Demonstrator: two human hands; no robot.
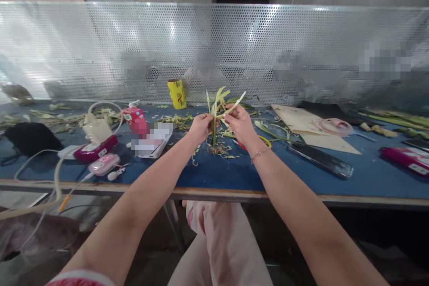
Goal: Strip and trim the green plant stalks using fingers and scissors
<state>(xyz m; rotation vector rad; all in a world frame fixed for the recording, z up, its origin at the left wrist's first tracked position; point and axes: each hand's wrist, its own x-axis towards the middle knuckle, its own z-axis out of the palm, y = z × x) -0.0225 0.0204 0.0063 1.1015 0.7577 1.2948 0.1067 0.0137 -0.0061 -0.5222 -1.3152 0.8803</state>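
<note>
Over the middle of the table, my left hand [201, 128] is closed around the upper part of a green stalk [214, 136] with pale yellow-green leaf strips [219, 97] fanning out at its top. The stalk stands upright, its lower end by a brownish heap of scraps [217, 149]. My right hand [238, 120] pinches one pale strip [238, 102], which sticks out up to the right. Both hands' fingertips nearly meet at the stalk. Beneath my right wrist lies a red and yellow looped thing [265, 141], partly hidden.
Left stand a yellow can-like container [176, 94], a red drink carton [134, 118], a white box [154, 140], a magenta device [95, 148] and cables. Right lie a phone [321, 159], brown card [301, 125] and another magenta device [407, 160]. A perforated metal screen [234, 53] closes the back.
</note>
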